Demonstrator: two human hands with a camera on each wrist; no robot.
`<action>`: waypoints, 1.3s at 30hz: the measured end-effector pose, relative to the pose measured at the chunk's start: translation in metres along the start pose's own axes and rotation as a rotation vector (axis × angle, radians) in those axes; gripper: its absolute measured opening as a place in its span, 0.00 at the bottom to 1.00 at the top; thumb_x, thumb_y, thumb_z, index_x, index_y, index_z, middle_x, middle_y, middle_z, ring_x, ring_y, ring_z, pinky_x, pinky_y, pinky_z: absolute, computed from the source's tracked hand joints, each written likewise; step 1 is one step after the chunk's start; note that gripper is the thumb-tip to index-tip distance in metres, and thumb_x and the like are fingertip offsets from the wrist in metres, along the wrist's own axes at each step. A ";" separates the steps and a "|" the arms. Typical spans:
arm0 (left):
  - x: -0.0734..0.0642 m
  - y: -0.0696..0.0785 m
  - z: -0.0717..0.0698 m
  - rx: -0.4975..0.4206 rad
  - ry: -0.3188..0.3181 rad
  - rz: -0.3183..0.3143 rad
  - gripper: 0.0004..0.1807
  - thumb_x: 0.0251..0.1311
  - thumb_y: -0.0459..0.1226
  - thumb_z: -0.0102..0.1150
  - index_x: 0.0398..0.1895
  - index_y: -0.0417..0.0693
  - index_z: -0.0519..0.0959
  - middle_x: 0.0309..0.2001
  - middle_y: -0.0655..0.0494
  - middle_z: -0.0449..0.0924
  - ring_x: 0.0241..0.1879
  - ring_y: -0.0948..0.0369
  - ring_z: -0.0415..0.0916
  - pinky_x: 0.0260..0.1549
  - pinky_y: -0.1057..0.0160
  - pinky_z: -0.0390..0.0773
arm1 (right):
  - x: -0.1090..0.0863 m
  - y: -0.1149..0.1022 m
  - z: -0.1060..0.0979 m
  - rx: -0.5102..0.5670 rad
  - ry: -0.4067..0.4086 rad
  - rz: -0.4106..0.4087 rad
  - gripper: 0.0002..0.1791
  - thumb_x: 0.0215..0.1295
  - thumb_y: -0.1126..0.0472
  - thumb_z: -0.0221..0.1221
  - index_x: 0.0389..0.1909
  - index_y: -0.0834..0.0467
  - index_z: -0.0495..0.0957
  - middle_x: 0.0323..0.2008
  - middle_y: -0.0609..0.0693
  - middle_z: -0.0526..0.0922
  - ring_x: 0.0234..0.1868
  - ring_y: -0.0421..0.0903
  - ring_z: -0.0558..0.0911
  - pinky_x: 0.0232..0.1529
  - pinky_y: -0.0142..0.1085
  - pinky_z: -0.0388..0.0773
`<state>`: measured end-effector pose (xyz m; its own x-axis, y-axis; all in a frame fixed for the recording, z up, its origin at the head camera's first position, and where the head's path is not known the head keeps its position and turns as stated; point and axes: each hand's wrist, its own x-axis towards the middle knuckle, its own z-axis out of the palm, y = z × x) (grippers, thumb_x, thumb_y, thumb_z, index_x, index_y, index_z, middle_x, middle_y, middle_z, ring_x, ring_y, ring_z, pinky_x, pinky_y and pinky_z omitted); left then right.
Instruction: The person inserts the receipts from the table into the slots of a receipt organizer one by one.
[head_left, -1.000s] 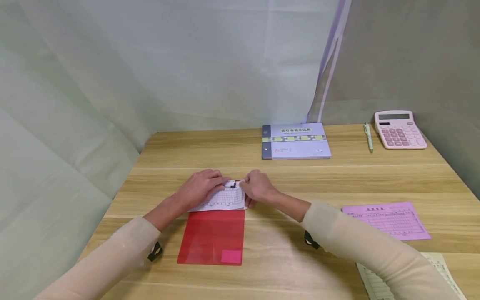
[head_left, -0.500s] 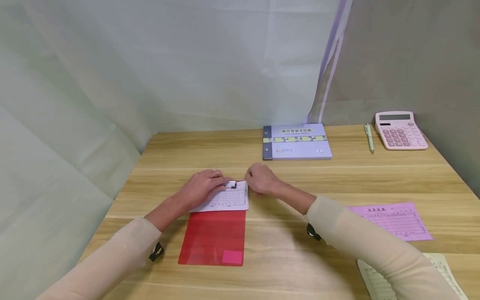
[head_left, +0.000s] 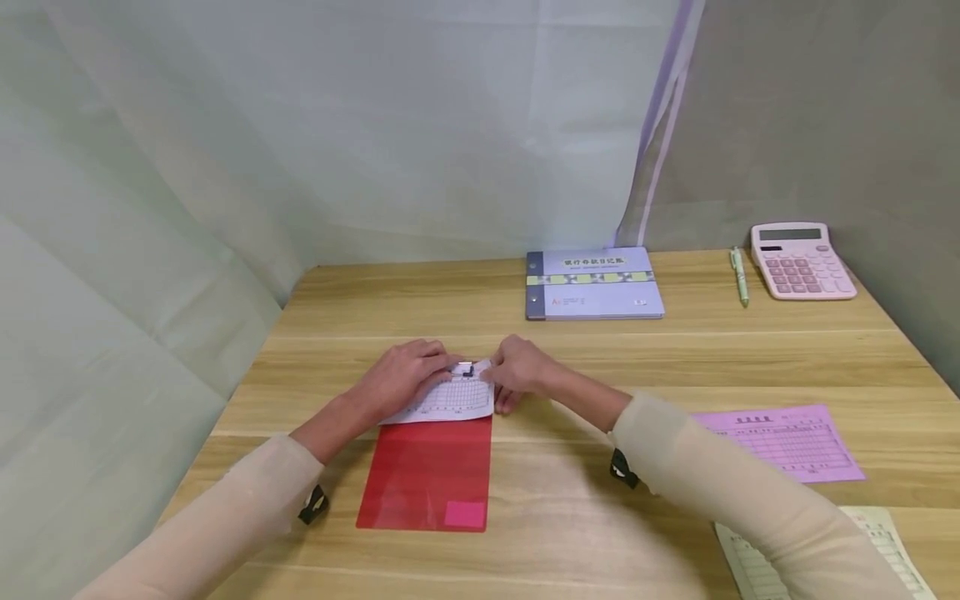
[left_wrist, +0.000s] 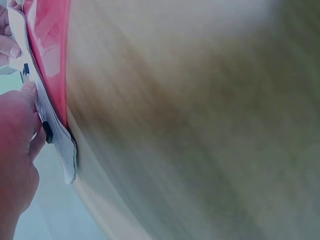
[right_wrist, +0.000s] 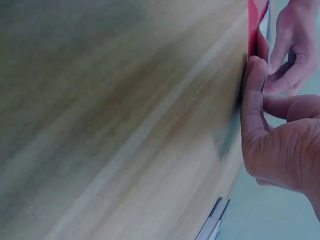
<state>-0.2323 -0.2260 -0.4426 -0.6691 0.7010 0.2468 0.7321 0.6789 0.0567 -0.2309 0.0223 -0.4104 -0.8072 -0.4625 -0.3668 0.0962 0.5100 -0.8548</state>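
A stack of white printed form slips [head_left: 453, 398] lies over the upper part of a red plastic folder [head_left: 427, 475]. At its top edge sits a black binder clip [head_left: 467, 370]. In the left wrist view another black clip [left_wrist: 47, 132] shows beside the left hand's fingers. My left hand [head_left: 401, 379] rests on the slips from the left, fingertips right at the head-view clip. At the top right corner, my right hand [head_left: 517, 367] pinches the slips between thumb and fingers. In the right wrist view the right index finger [right_wrist: 255, 90] lies along the edge of the stack.
A blue-grey account book [head_left: 600, 283] lies at the back. To its right are a green pen [head_left: 738, 275] and a pink calculator [head_left: 802, 262]. A pink form [head_left: 787, 442] and a pale form [head_left: 877, 533] lie under or beside the right sleeve.
My right hand drew slightly away from the slips' corner, then came back and pinched it again, lifting that corner a little. The left hand stays in place.
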 end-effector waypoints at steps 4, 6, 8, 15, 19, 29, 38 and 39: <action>0.001 0.000 0.000 0.005 0.000 0.003 0.17 0.73 0.39 0.68 0.62 0.49 0.86 0.46 0.56 0.84 0.46 0.59 0.81 0.48 0.56 0.85 | -0.002 -0.001 0.004 -0.032 0.044 -0.001 0.12 0.79 0.67 0.59 0.38 0.72 0.84 0.22 0.61 0.87 0.17 0.45 0.84 0.26 0.38 0.87; 0.001 0.000 0.000 0.005 0.003 0.006 0.17 0.72 0.39 0.68 0.62 0.49 0.86 0.46 0.56 0.84 0.46 0.59 0.81 0.48 0.56 0.85 | -0.003 -0.002 0.005 -0.038 0.058 0.005 0.12 0.79 0.67 0.59 0.39 0.73 0.84 0.21 0.60 0.86 0.17 0.45 0.84 0.26 0.38 0.87; 0.001 0.001 0.000 0.005 0.009 0.011 0.17 0.72 0.39 0.68 0.62 0.49 0.87 0.46 0.56 0.84 0.46 0.59 0.81 0.48 0.56 0.85 | -0.004 -0.003 0.005 -0.042 0.064 0.011 0.12 0.79 0.67 0.59 0.39 0.73 0.84 0.21 0.60 0.86 0.17 0.45 0.84 0.26 0.38 0.87; 0.002 0.000 -0.002 -0.024 0.005 -0.003 0.19 0.70 0.39 0.70 0.63 0.50 0.86 0.46 0.57 0.84 0.46 0.59 0.82 0.49 0.56 0.85 | -0.005 -0.001 -0.002 -0.029 0.041 0.009 0.13 0.78 0.65 0.60 0.36 0.71 0.84 0.23 0.60 0.87 0.17 0.45 0.84 0.26 0.37 0.87; 0.004 -0.002 -0.006 -0.066 -0.033 -0.039 0.20 0.71 0.41 0.70 0.64 0.52 0.86 0.49 0.56 0.84 0.47 0.59 0.81 0.49 0.56 0.84 | -0.008 0.000 -0.016 -0.080 0.056 -0.024 0.13 0.76 0.63 0.62 0.35 0.69 0.86 0.25 0.58 0.87 0.17 0.43 0.80 0.23 0.34 0.83; 0.010 -0.010 -0.012 -0.321 -0.081 -0.144 0.21 0.71 0.42 0.71 0.64 0.51 0.85 0.60 0.56 0.85 0.62 0.54 0.80 0.63 0.47 0.79 | -0.050 0.009 -0.090 -0.144 0.133 -0.142 0.14 0.78 0.60 0.62 0.54 0.67 0.82 0.42 0.64 0.89 0.29 0.54 0.84 0.31 0.40 0.83; 0.001 -0.015 -0.013 -0.499 -0.032 -0.271 0.29 0.63 0.40 0.77 0.67 0.46 0.82 0.65 0.53 0.83 0.66 0.51 0.79 0.63 0.46 0.80 | -0.120 0.055 -0.158 -0.356 0.182 -0.280 0.24 0.73 0.57 0.69 0.64 0.63 0.82 0.57 0.58 0.87 0.56 0.56 0.85 0.56 0.52 0.83; 0.000 -0.015 -0.013 -0.517 -0.035 -0.285 0.31 0.63 0.41 0.78 0.68 0.46 0.81 0.66 0.53 0.82 0.67 0.51 0.78 0.64 0.46 0.78 | -0.127 0.060 -0.164 -0.375 0.185 -0.290 0.25 0.71 0.57 0.70 0.65 0.62 0.82 0.58 0.58 0.86 0.57 0.56 0.85 0.57 0.53 0.82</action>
<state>-0.2420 -0.2390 -0.4304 -0.8458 0.5195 0.1214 0.4845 0.6527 0.5825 -0.2179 0.2308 -0.3549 -0.8624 -0.5051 -0.0340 -0.3357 0.6208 -0.7085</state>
